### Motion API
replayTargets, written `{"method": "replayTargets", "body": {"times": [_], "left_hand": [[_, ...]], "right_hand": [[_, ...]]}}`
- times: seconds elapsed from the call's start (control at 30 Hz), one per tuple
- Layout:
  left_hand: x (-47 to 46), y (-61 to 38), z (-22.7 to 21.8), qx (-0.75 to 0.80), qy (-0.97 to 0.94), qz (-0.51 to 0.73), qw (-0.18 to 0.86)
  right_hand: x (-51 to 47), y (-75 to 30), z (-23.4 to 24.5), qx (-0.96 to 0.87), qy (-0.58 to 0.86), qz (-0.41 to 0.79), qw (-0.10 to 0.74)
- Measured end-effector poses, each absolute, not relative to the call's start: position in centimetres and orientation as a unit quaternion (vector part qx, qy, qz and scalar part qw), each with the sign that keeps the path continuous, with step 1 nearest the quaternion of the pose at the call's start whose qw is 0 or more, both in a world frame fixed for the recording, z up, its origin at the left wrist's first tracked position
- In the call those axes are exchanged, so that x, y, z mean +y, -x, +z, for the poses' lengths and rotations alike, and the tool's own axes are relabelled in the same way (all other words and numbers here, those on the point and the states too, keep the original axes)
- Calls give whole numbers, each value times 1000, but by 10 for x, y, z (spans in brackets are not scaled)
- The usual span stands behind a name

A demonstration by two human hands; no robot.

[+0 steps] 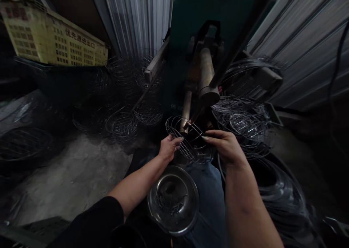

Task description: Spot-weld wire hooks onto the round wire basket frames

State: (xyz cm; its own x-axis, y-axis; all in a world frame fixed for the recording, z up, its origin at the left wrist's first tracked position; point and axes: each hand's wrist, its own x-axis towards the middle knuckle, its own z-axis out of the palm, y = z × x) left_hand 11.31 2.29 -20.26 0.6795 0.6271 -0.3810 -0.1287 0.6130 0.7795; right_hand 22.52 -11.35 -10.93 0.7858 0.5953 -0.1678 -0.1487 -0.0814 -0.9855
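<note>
Between my two hands is a round wire rack [188, 150] with parallel bars, tilted at the tips of a spot welding machine's electrodes [185, 112]. My left hand [169, 147] grips the rack's left side, thumb on the wires. At the right edge of the rack, my right hand [225, 144] pinches with thumb and fingertips; whether it also holds a small separate wire piece cannot be made out. A metal bowl [176, 224] containing short bent wire pieces [170, 204] sits on my lap, below the rack.
Wire racks [122, 124] lie in piles on the left floor, and more wire racks [242, 124] are stacked at right. Large wire coils [283, 193] lie at lower right. A yellow crate [81, 46] stands upper left. A dark bar [234, 41] slants down from above.
</note>
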Motion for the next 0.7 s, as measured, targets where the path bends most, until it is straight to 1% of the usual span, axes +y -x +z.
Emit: {"method": "replayTargets", "body": {"times": [0.23,0.33,0.43,0.57,0.7], "left_hand": [[33,-117,-203,357,-353,235,832],[32,-116,-205,356,-351,226,836],[31,-116,-209,349,-346,217,843],[32,-116,-214,352,-310,186,863],[34,-117,-211,371,-268,167,873]], "right_hand": [[-91,-230,-113,-164,668,265,676],[-108,-232,-122,-147,645,289,692],[-130,-232,-134,-129,643,316,686],[-134,-227,-137,-120,643,285,700],[-109,-226,-124,-151,643,260,705]]}}
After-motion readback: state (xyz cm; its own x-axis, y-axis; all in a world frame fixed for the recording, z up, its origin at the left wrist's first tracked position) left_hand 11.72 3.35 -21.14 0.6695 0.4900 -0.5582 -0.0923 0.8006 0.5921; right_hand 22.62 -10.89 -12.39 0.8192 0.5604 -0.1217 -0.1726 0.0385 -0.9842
